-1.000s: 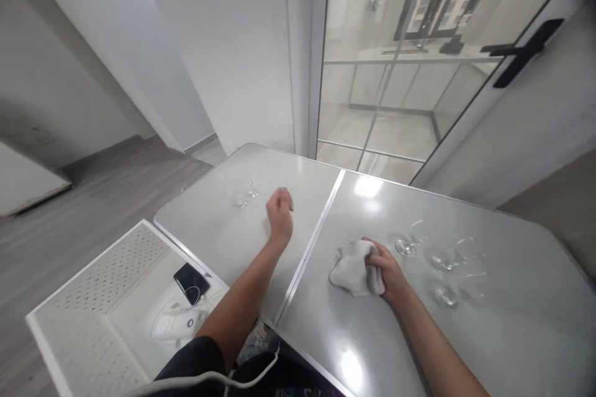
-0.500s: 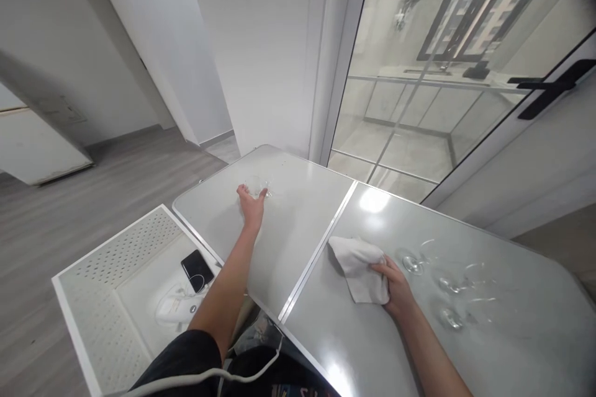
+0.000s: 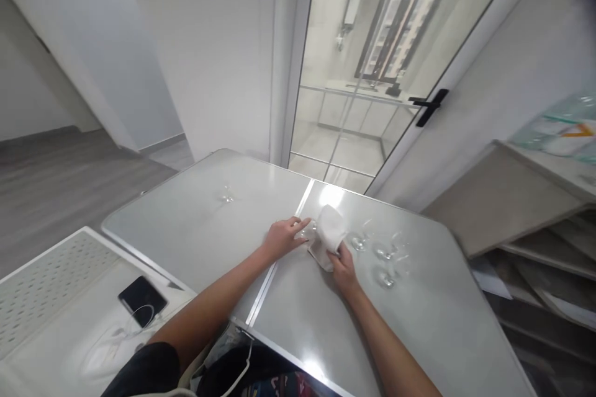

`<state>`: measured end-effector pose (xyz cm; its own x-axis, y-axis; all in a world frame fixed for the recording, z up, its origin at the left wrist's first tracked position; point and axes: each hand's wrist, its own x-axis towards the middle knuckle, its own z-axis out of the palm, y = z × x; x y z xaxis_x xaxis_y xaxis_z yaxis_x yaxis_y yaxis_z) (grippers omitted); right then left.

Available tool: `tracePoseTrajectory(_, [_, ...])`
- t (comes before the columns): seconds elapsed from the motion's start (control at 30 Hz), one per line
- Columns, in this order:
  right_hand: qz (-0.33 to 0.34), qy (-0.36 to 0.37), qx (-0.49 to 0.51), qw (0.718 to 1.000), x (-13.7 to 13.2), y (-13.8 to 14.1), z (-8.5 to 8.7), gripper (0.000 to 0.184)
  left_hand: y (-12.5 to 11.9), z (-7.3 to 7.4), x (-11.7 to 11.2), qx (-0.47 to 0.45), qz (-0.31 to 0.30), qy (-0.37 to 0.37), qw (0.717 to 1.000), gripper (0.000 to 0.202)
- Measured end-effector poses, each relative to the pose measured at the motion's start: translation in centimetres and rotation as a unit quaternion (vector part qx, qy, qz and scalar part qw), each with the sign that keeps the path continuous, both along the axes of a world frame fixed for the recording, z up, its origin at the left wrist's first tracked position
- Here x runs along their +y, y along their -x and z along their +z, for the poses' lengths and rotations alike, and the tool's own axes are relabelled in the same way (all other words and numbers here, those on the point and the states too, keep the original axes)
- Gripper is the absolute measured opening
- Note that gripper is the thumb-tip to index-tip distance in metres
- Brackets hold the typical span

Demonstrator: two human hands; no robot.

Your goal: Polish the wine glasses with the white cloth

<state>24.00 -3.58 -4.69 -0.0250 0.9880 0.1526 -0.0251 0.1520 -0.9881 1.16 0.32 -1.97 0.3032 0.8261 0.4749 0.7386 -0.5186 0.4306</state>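
Above the seam of the grey table, my left hand (image 3: pixel 285 238) grips a clear drinking glass (image 3: pixel 309 231) between thumb and fingers. My right hand (image 3: pixel 343 265) is closed on a white cloth (image 3: pixel 330 228), which meets the glass on its right side. The cloth hides part of that glass, so its full shape cannot be made out. Just right of the cloth stand several more clear glasses (image 3: pixel 385 276), with round bases and very faint upper parts. One further clear glass (image 3: pixel 226 196) is on the left half of the table.
The table (image 3: pixel 186 223) has a pale metal strip across it. At lower left, a white perforated surface (image 3: pixel 51 285) carries a black phone (image 3: pixel 142 301) and a cable. A glass door (image 3: pixel 349 136) is behind the table. Shelves (image 3: pixel 535 211) with plastic-wrapped bottles stand at right.
My left hand has brought a glass from the table's left side rightward to the cloth. My right hand has raised the cloth against it. The view has turned to the right.
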Motion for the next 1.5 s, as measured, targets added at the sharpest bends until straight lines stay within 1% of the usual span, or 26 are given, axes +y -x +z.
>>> tracePoseTrajectory(0.03, [0.016, -0.023, -0.030, 0.999, -0.1, 0.2, 0.1, 0.051, -0.5, -0.1, 0.1, -0.001, -0.014, -0.004, 1.000, 0.059])
tracePoseTrajectory(0.1, [0.048, -0.047, -0.066, 0.996, -0.1, 0.6, 0.3, 0.059, -0.7, -0.3, 0.2, 0.010, -0.046, -0.022, 0.999, 0.057])
tracePoseTrajectory(0.23, [0.096, -0.047, -0.100, 0.989, -0.3, 1.1, 0.6, 0.073, 0.1, -0.6, 0.1, 0.076, -0.125, -0.073, 0.987, 0.047])
tracePoseTrajectory(0.33, [0.112, -0.045, -0.100, 0.988, -0.6, 0.9, 1.0, 0.070, 0.5, -0.6, -0.2, 0.104, -0.161, -0.100, 0.976, 0.046])
tracePoseTrajectory(0.43, [0.138, -0.080, -0.134, 0.978, -0.9, 0.6, 1.9, 0.064, 0.5, -0.4, -0.2, 0.127, -0.182, -0.125, 0.967, 0.050])
tracePoseTrajectory(0.5, [0.164, -0.124, -0.183, 0.961, -1.1, 0.5, 2.8, 0.057, 0.5, -0.3, -0.3, 0.129, -0.190, -0.139, 0.963, 0.051])
tracePoseTrajectory(0.57, [0.186, -0.174, -0.226, 0.940, -1.5, 0.2, 3.9, 0.049, 0.6, -0.2, -0.5, 0.115, -0.183, -0.156, 0.964, 0.053])
tracePoseTrajectory(0.67, [0.187, -0.244, -0.293, 0.905, -2.4, -0.2, 5.8, 0.042, 0.7, 0.4, -0.9, 0.076, -0.178, -0.171, 0.966, 0.064])
tracePoseTrajectory(0.73, [0.187, -0.268, -0.343, 0.881, -3.1, -0.5, 7.0, 0.044, 0.8, 0.9, -1.2, 0.053, -0.192, -0.158, 0.967, 0.069])
tracePoseTrajectory(0.8, [0.209, -0.278, -0.385, 0.855, -3.9, -0.8, 7.9, 0.053, 0.7, 1.3, -1.5, 0.043, -0.205, -0.138, 0.968, 0.071])
tracePoseTrajectory(0.87, [0.213, -0.288, -0.425, 0.831, -4.5, -0.9, 8.2, 0.057, 0.5, 1.6, -1.7, 0.049, -0.222, -0.113, 0.967, 0.073])
tracePoseTrajectory(0.9, [0.206, -0.296, -0.443, 0.821, -4.8, -1.0, 8.2, 0.056, 0.4, 1.6, -1.9, 0.052, -0.229, -0.101, 0.967, 0.072])
tracePoseTrajectory(0.97, [0.181, -0.313, -0.468, 0.806, -5.2, -0.9, 7.7, 0.053, 0.1, 1.4, -2.2, 0.049, -0.234, -0.077, 0.968, 0.064])
tracePoseTrajectory(1.0, [0.168, -0.320, -0.472, 0.804, -5.3, -0.8, 7.4, 0.054, 0.0, 1.3, -2.3, 0.042, -0.231, -0.068, 0.970, 0.060])
tracePoseTrajectory(1.07, [0.141, -0.331, -0.456, 0.814, -5.6, -0.5, 7.0, 0.058, -0.1, 1.2, -2.5, 0.030, -0.221, -0.068, 0.972, 0.054])
tracePoseTrajectory(1.1, [0.124, -0.329, -0.436, 0.828, -5.8, -0.2, 6.9, 0.056, -0.1, 1.3, -2.5, 0.031, -0.219, -0.077, 0.972, 0.053])
tracePoseTrajectory(1.13, [0.102, -0.319, -0.405, 0.851, -5.9, 0.1, 6.8, 0.052, -0.1, 1.5, -2.4, 0.038, -0.218, -0.091, 0.971, 0.051])
tracePoseTrajectory(1.17, [0.075, -0.300, -0.362, 0.879, -6.0, 0.3, 6.9, 0.044, -0.1, 1.8, -2.2, 0.048, -0.217, -0.107, 0.969, 0.048])
tracePoseTrajectory(1.23, [0.014, -0.231, -0.244, 0.942, -6.1, 0.7, 7.0, 0.031, -0.3, 2.6, -1.6, 0.071, -0.208, -0.143, 0.965, 0.040])
tracePoseTrajectory(1.27, [-0.016, -0.189, -0.180, 0.965, -6.0, 0.8, 7.1, 0.030, -0.4, 3.0, -1.2, 0.079, -0.204, -0.159, 0.963, 0.037])
tracePoseTrajectory(1.3, [-0.043, -0.150, -0.121, 0.980, -5.9, 0.7, 7.1, 0.035, -0.5, 3.3, -0.7, 0.083, -0.202, -0.173, 0.961, 0.035])
tracePoseTrajectory(1.37, [-0.061, -0.097, -0.053, 0.992, -5.6, 0.2, 6.9, 0.053, -0.6, 3.4, 0.3, 0.085, -0.218, -0.183, 0.955, 0.037])
tracePoseTrajectory(1.4, [-0.053, -0.087, -0.048, 0.994, -5.4, -0.1, 6.7, 0.062, -0.5, 3.1, 0.8, 0.085, -0.236, -0.180, 0.951, 0.040])
tracePoseTrajectory(1.43, [-0.033, -0.091, -0.064, 0.993, -5.2, -0.5, 6.4, 0.071, -0.3, 2.7, 1.3, 0.085, -0.259, -0.173, 0.946, 0.042])
tracePoseTrajectory(1.47, [0.003, -0.111, -0.099, 0.989, -5.1, -0.8, 6.0, 0.079, 0.0, 2.2, 1.7, 0.086, -0.281, -0.166, 0.941, 0.043])
tracePoseTrajectory(1.5, [0.053, -0.145, -0.148, 0.977, -5.1, -1.2, 5.7, 0.086, 0.4, 1.5, 2.0, 0.081, -0.295, -0.162, 0.938, 0.042])
